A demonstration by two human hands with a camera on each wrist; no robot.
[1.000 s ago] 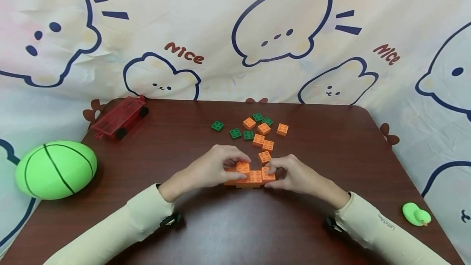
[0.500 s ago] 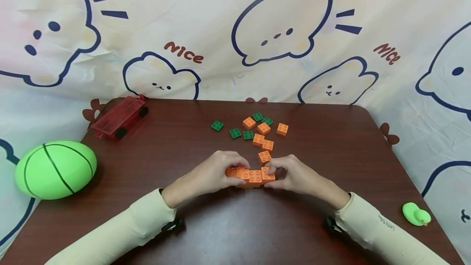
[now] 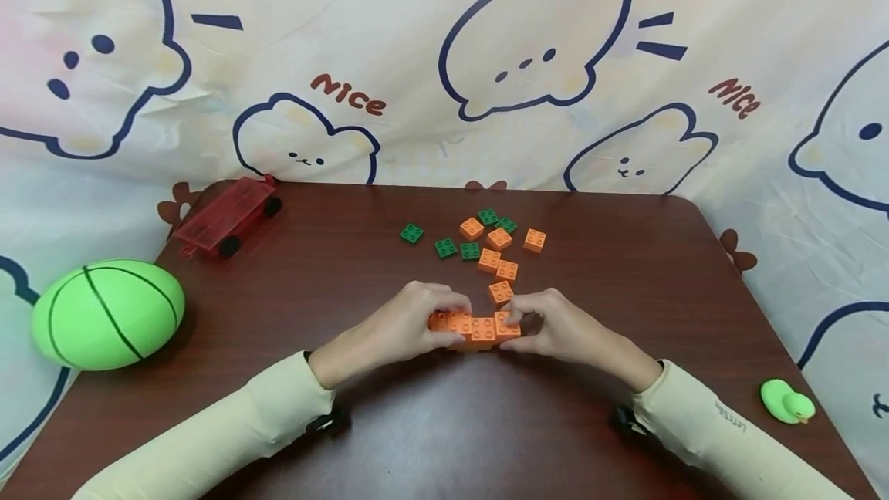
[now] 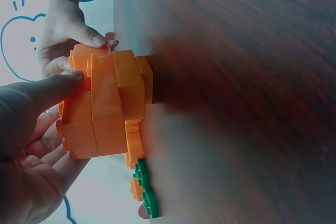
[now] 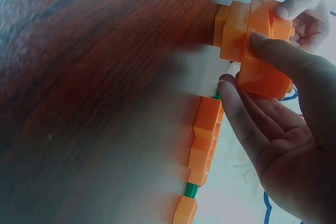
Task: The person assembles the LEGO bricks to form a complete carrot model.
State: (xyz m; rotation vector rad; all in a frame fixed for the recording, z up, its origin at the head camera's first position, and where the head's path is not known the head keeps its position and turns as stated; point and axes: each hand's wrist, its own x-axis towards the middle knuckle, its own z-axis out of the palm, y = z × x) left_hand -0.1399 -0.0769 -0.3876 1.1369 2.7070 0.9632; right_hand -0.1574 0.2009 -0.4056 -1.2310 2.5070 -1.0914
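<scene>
An assembly of orange toy building bricks (image 3: 482, 330) sits at the middle of the table, stepped so that its lower layers are narrower than its top. My left hand (image 3: 410, 322) grips its left end between thumb and fingers. The thumb (image 4: 58, 90) of that hand lies on the near side of the bricks in the left wrist view. At the other end, my right hand (image 3: 562, 328) pinches the rightmost upper brick (image 5: 262, 72), thumb on one side and fingers on the other. Studs at the left end are partly hidden by the left fingers.
Loose orange bricks (image 3: 500, 292) trail away behind the assembly, with several flat green bricks (image 3: 445, 248) farther back. A red transparent toy cart (image 3: 229, 214) and a green ball (image 3: 107, 315) stand on the left. A green rubber duck (image 3: 786, 401) sits at the right edge.
A raised orange brick near the left end has come down level with its neighbours under my left hand, which shifted slightly. My right hand has kept its place.
</scene>
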